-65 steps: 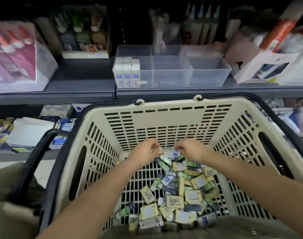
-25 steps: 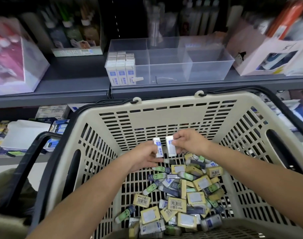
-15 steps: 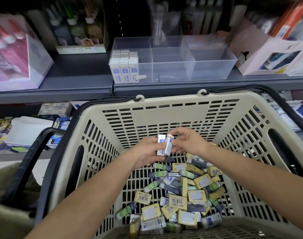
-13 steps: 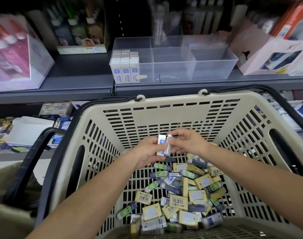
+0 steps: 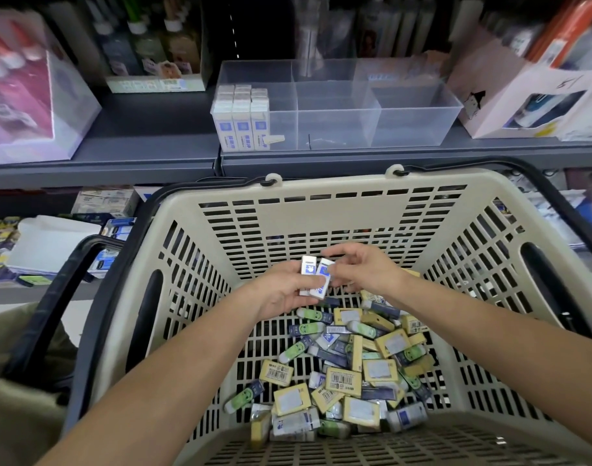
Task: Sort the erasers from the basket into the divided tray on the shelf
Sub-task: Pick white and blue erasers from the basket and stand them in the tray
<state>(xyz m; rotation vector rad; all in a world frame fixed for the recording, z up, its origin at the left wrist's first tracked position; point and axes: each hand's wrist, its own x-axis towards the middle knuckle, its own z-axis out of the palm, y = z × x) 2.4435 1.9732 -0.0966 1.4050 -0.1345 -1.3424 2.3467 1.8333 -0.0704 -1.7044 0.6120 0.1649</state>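
Erasers (image 5: 348,375) are lying mixed in the near part of the basket (image 5: 321,193): yellow, green-faced, dark blue, white-and-blue. Left hand (image 5: 284,294) is gripping a white-and-blue pair (image 5: 316,277) side by side, thumb across them, raised above the heap. Right hand (image 5: 368,274) is curling its fingertips at the top of the right-hand piece; cannot tell whether it is pinching or only steadying.

Step in hand, as I am reading it: squaring the pair before carrying it up. Worth lining up long sides and labels so both are facing like the stack (image 5: 242,126) standing upright in the divided tray (image 5: 415,129), left compartment. A loose piece (image 5: 276,138) is lying flat just beside that stack; the pair is best going in beside the stack, not on top of it.

Room: open space is showing in the left compartment to the right of the stack. Tray is sitting near the front edge of the shelf (image 5: 153,142), above the basket's far rim, so the hands are needing to rise clear of that rim and the black handle (image 5: 557,210). A pink carton (image 5: 489,105) is crowding the tray's right end.
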